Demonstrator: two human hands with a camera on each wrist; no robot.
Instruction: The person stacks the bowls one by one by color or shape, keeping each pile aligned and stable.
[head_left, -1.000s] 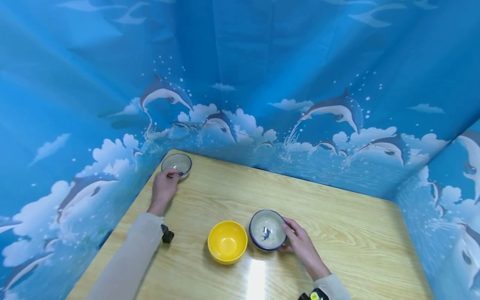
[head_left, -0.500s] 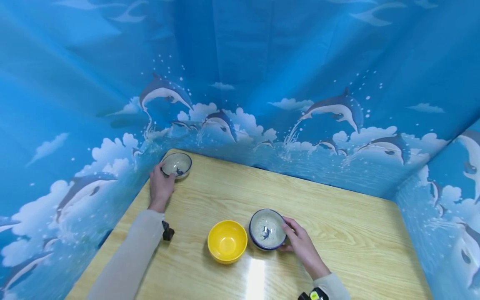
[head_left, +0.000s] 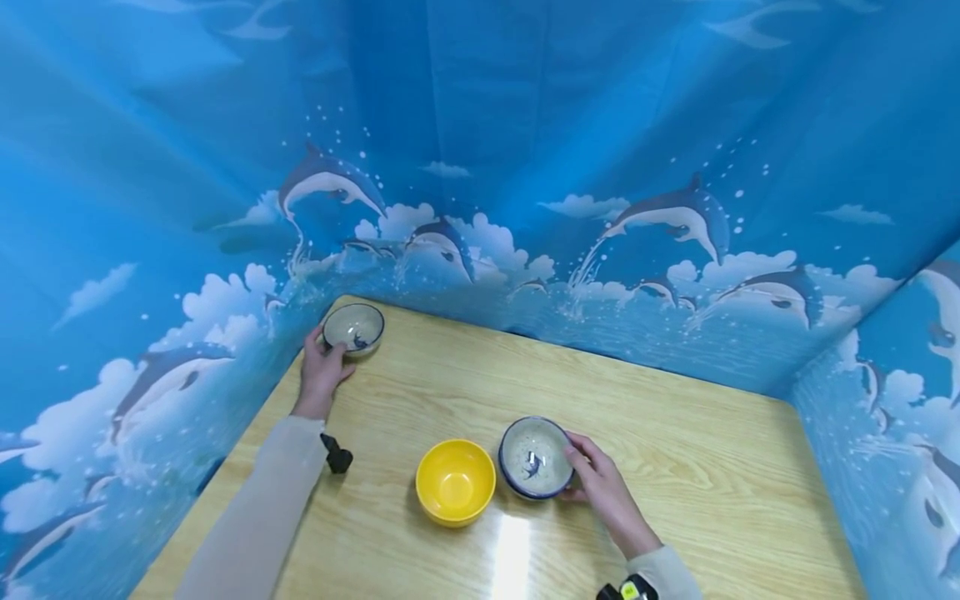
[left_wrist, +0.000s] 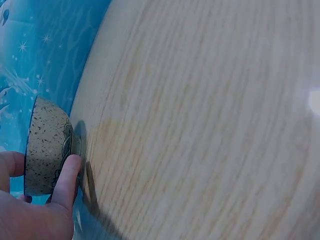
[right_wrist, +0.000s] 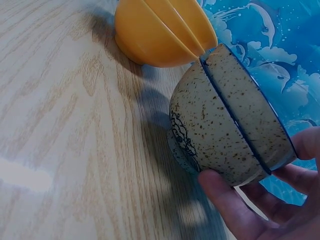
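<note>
At the table's far left corner, a speckled ceramic bowl (head_left: 352, 327) with a dark rim stands upright. My left hand (head_left: 321, 377) grips its near left side, the thumb at the rim and one finger low by the foot of the bowl (left_wrist: 49, 147) in the left wrist view. Nearer the middle, my right hand (head_left: 606, 492) holds a stack of two similar speckled bowls (head_left: 534, 458) by its right side. Fingers of the right hand (right_wrist: 270, 210) lie along the outer wall and base in the right wrist view. The blue figure inside the top bowl shows in the head view.
Just left of the held stack, close beside it, stand nested yellow bowls (head_left: 455, 483); the right wrist view shows their layered rims. The wooden table (head_left: 675, 433) meets a blue dolphin-print curtain (head_left: 480, 167) at its back and sides.
My left hand has shifted from the near rim of the far bowl round to its left side, uncovering the figure inside. The right hand and the other bowls stay put.
</note>
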